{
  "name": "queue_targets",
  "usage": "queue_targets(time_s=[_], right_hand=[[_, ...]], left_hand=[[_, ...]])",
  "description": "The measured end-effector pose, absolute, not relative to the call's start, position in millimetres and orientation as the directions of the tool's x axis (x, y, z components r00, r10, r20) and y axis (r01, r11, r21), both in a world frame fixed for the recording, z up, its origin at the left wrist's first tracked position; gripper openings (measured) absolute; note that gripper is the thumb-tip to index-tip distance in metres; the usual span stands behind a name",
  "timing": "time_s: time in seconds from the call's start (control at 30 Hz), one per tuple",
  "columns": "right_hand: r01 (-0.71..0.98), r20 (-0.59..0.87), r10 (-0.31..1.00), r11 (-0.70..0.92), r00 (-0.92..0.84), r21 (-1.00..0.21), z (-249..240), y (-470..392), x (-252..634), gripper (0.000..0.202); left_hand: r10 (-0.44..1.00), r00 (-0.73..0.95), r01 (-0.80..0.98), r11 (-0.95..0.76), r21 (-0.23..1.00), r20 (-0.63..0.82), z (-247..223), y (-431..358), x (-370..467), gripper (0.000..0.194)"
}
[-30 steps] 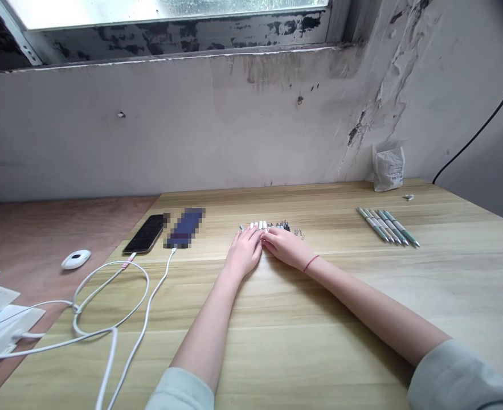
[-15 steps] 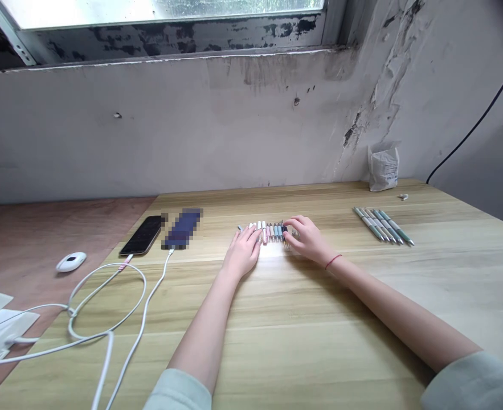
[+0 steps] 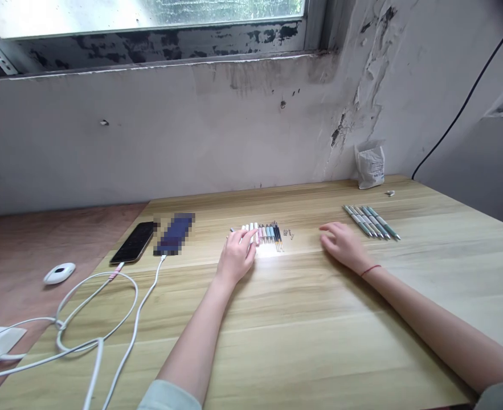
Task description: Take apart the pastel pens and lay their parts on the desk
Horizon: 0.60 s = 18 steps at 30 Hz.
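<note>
A row of small pen parts lies on the table, partly hidden by my left hand (image 3: 236, 255). That hand rests over the row's left end, fingers apart and touching the white pieces (image 3: 254, 226). To their right come short pink and blue barrel pieces (image 3: 269, 232), then dark pen refills (image 3: 278, 236) with yellowish lower ends. Several tiny metal springs (image 3: 287, 233) sit beside the refills. My right hand (image 3: 344, 246) is off to the right with fingers and thumb apart and nothing between them. Nearest to it are several green and white pens (image 3: 371, 222) laid side by side.
On the left lie a black phone (image 3: 134, 242) and a pixelated blue device (image 3: 174, 233), both on white cables (image 3: 137, 327). A white oval gadget (image 3: 59, 273) sits farther left. A white packet (image 3: 369, 164) stands against the wall, with a small white bit (image 3: 389, 193) near it.
My right hand has moved right, away from the refills, uncovering them and the springs. My left hand stays by the row, its fingers more raised. The view has shifted slightly right.
</note>
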State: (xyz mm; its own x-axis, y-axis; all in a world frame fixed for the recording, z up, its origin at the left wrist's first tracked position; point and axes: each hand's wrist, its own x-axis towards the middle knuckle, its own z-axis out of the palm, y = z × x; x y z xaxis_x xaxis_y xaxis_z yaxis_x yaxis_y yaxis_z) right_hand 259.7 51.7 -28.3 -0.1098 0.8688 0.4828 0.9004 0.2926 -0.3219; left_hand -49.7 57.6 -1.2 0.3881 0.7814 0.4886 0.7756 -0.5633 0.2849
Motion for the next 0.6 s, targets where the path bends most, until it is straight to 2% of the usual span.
queue_targets(time_s=[0.1,0.2,0.37,0.6], right_hand=[[0.992,0.501,0.860,-0.036,0.094,-0.124,-30,58,297,0.031],[0.970,0.455,0.860,-0.239,0.231,-0.041,-32,64,318,0.034],[0.953,0.359,0.885,-0.300,0.296,-0.046,-29,67,321,0.031],[0.929,0.250,0.898,-0.369,0.363,-0.026,-20,65,314,0.035]], left_hand=[[0.734,0.474,0.718,-0.642,0.269,0.486,0,48,-35,0.033],[0.660,0.590,0.633,-0.736,0.242,0.465,-3,38,-19,0.030],[0.542,0.709,0.503,-0.837,0.215,0.451,-8,30,-8,0.027],[0.516,0.697,0.484,-0.851,0.203,0.498,-9,32,-10,0.024]])
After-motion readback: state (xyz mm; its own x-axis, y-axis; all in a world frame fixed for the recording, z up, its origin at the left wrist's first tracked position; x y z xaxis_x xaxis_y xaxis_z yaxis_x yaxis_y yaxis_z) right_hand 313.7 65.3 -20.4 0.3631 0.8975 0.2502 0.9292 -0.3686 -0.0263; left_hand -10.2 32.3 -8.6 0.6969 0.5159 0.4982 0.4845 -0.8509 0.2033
